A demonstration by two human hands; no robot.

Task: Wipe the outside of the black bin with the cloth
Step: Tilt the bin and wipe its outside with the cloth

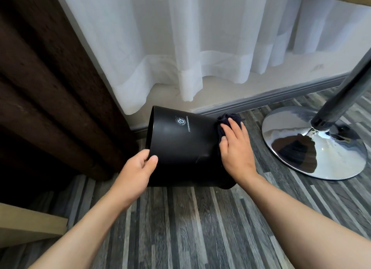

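The black bin [184, 146] lies tipped on its side on the floor, its open mouth facing left toward the brown curtain and a small white logo showing on its upper wall. My left hand [136, 172] grips the rim of the mouth, thumb on the outside. My right hand [234, 148] presses a dark navy cloth [226, 121] flat against the bin's right end, near its base. Most of the cloth is hidden under my palm and fingers.
A chrome round stand base [313, 144] with a dark pole [345, 88] stands close to the right of the bin. A brown curtain [50, 88] hangs at left, a sheer white curtain [180, 48] and grey skirting behind. A wooden furniture edge [30, 226] is at lower left.
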